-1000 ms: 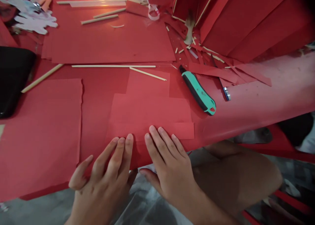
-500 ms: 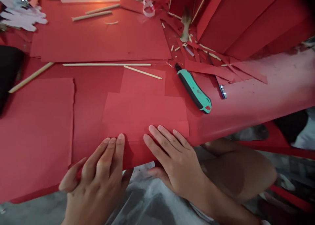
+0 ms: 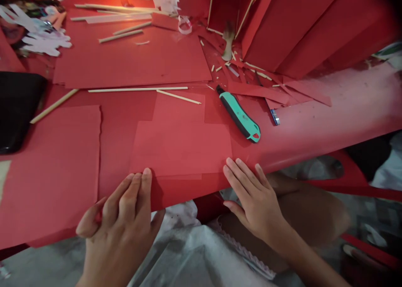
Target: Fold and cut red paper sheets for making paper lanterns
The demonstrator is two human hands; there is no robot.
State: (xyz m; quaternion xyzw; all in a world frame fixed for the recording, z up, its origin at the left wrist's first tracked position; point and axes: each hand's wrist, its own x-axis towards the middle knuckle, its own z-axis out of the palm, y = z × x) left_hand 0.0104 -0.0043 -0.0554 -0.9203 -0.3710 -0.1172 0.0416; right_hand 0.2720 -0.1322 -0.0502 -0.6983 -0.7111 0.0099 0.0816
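A red paper piece (image 3: 182, 149) lies near the table's front edge, overlapping a smaller red paper piece (image 3: 179, 105) behind it. My left hand (image 3: 121, 224) is open, with its fingertips resting at the near left corner of the larger piece. At its near right corner, my right hand (image 3: 254, 199) lies open, fingers stretched out and touching the paper's edge. Neither hand grips anything. A thin wooden stick (image 3: 179, 96) lies across the smaller piece. To the right of the paper is a teal and black utility knife (image 3: 240, 115).
Large red sheets (image 3: 132, 65) lie behind, with wooden sticks (image 3: 122, 36) on top. Another red sheet (image 3: 63, 153) and a black object (image 3: 20, 107) are at left. Paper scraps (image 3: 260, 89), a brush (image 3: 228, 46) and a tall red paper structure (image 3: 282, 27) stand or lie at right.
My right hand has slid right along the paper's near edge to its corner. The strip along that edge no longer stands out. My left hand stays at the left corner; the view has shifted slightly.
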